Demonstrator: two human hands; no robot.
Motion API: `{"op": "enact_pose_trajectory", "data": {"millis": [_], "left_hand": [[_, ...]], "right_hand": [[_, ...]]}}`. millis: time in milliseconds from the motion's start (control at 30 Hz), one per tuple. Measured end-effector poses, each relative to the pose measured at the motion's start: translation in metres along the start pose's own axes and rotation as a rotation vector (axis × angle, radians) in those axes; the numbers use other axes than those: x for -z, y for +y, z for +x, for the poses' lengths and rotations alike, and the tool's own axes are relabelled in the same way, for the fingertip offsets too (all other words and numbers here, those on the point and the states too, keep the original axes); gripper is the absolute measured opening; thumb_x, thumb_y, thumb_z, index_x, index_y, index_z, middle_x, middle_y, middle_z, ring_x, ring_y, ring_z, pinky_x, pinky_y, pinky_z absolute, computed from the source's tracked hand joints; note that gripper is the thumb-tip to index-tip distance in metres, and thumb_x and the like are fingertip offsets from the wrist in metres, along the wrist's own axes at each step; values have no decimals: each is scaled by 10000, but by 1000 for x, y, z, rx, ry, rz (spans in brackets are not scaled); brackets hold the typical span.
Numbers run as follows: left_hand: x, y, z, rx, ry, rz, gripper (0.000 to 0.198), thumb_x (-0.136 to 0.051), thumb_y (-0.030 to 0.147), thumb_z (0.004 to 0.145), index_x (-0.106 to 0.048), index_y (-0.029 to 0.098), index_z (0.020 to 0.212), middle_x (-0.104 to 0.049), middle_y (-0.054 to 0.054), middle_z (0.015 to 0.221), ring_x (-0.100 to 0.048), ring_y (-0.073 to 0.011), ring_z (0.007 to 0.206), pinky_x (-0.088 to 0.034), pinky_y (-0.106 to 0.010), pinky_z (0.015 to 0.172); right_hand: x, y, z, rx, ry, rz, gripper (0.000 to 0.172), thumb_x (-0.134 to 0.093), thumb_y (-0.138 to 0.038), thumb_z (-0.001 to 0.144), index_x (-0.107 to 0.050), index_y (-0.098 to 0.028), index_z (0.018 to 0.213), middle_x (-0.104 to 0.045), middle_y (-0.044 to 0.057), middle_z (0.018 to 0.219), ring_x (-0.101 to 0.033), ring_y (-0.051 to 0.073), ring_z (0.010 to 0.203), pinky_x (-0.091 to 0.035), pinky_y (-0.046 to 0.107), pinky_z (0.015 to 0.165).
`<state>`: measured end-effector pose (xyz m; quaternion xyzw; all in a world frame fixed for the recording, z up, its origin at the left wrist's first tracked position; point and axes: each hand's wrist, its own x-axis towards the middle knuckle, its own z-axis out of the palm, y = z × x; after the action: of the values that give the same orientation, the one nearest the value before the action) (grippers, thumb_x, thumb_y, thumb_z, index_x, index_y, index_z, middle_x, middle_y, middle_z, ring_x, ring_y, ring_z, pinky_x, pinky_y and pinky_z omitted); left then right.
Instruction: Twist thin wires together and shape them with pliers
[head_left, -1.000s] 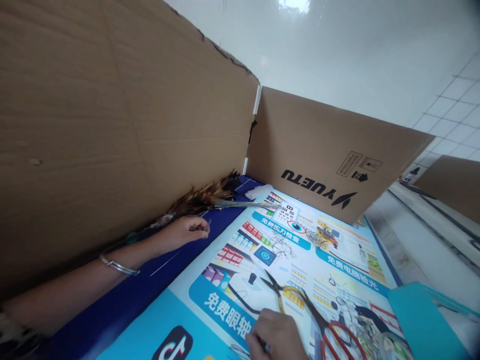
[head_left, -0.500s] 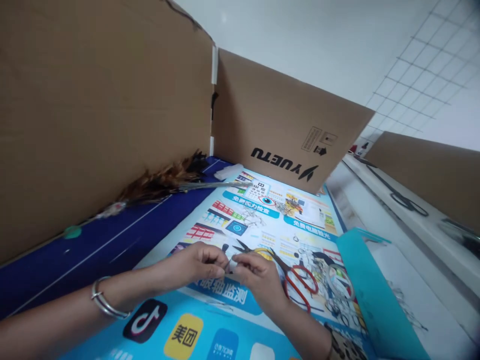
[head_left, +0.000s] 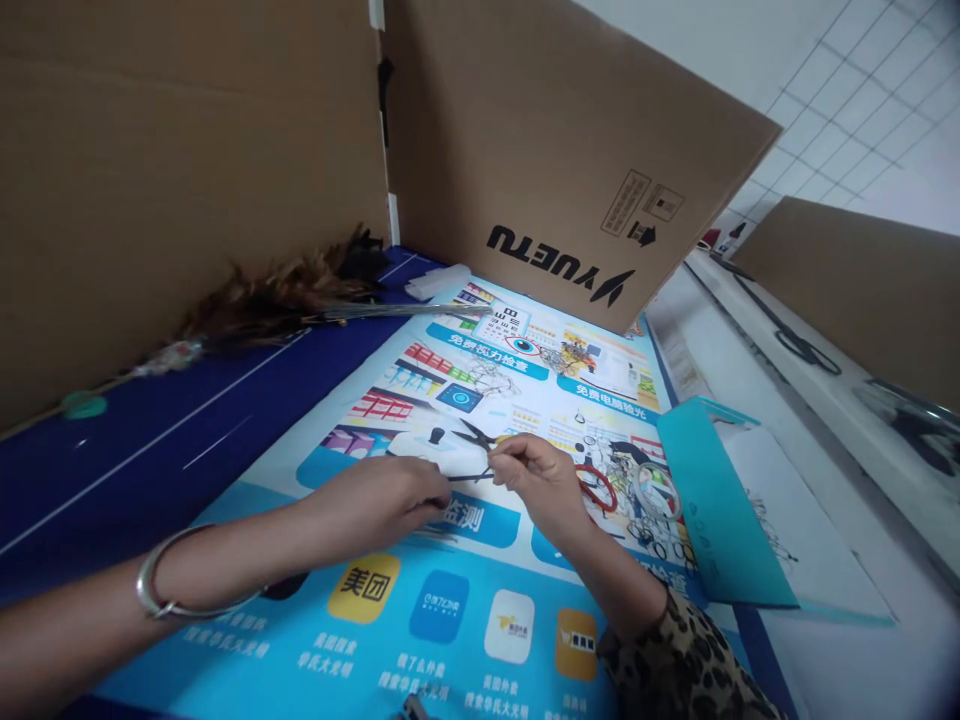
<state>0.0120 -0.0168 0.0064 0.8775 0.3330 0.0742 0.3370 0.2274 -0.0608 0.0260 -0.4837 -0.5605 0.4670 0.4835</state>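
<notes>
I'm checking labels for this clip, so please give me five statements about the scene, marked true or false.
1. A thin dark piece spans the gap between the left hand and the right hand. True.
2. The silver bangle is on the right arm. False: the silver bangle is on the left arm.
3. Brown feathers lie along the left cardboard panel. True.
4. The red-handled scissors are in the left hand. False: the red-handled scissors lie on the printed sheet, partly hidden by the right hand.
</notes>
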Motion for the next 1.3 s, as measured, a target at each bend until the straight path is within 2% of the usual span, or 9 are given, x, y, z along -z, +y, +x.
{"op": "enact_pose_trajectory", "data": {"millis": [100, 233, 300, 467, 700, 800, 933, 1167, 1300], "left_hand": [[-8, 4, -9, 3, -71, 247, 129, -606, 287, 815, -699, 256, 898, -702, -67, 934, -644, -273, 872, -419, -325, 693], [-14, 14, -12, 16, -133, 419, 147, -638, 234, 788, -692, 216, 923, -701, -112, 962, -658, -303, 852, -448, -352, 667], [-15, 18, -11, -24, -166, 487, 121, -606, 169, 806, -698, 193, 882, -707, -123, 913, -667, -299, 813, -456, -357, 646], [-14, 29, -8, -159, -172, 648, 259, -548, -41, 757, -704, 149, 836, -716, -112, 842, -677, -278, 746, -463, -332, 608], [-13, 37, 3, -199, -270, 761, 321, -498, -81, 727, -700, 134, 853, -732, -107, 833, -685, -260, 736, -425, -300, 555], [-16, 29, 5, -206, -237, 702, 270, -512, -27, 716, -681, 152, 824, -724, -100, 804, -668, -249, 670, -374, -295, 518], [-11, 19, 2, -106, -170, 566, 190, -513, 59, 729, -644, 187, 779, -710, -79, 778, -629, -217, 610, -322, -281, 518], [1, -8, -8, 36, -21, -98, 87, -462, 254, 874, -514, 214, 816, -549, 32, 670, -499, -142, 604, -352, -235, 560], [-6, -21, -15, 92, -13, -340, 114, -457, 285, 894, -536, 211, 858, -593, 14, 749, -533, -143, 657, -414, -231, 602]], "right_hand": [[0, 9, 3, -54, -1, 5, 159, -678, -352, 810, -652, -197, 786, -589, -29, 662, -543, 107, 587, -439, 223, 559], [-4, 18, 5, -70, -36, -16, 198, -677, -392, 805, -642, -199, 786, -588, -35, 667, -550, 102, 578, -445, 215, 549], [-4, 21, 5, -72, -46, -19, 207, -676, -403, 806, -642, -200, 781, -591, -35, 668, -544, 100, 577, -446, 210, 547], [-4, 31, 7, -82, -55, -10, 226, -690, -406, 785, -624, -193, 750, -598, -22, 703, -549, 99, 580, -435, 208, 540], [-6, 44, 6, -80, -40, 16, 231, -674, -421, 792, -622, -196, 780, -572, -29, 683, -538, 99, 566, -434, 212, 530], [-6, 46, 6, -70, -41, 18, 235, -671, -426, 795, -629, -195, 788, -573, -26, 688, -536, 103, 579, -447, 216, 543], [-6, 48, 5, -52, -41, 28, 245, -660, -440, 797, -637, -196, 790, -584, -19, 718, -538, 112, 606, -470, 226, 563], [-8, 51, 5, -40, -26, 37, 194, -672, -392, 786, -642, -201, 790, -573, -34, 690, -521, 105, 599, -437, 219, 568], [-8, 51, 5, -55, -46, 32, 180, -667, -379, 789, -645, -201, 792, -575, -33, 691, -532, 105, 581, -437, 221, 553]]}}
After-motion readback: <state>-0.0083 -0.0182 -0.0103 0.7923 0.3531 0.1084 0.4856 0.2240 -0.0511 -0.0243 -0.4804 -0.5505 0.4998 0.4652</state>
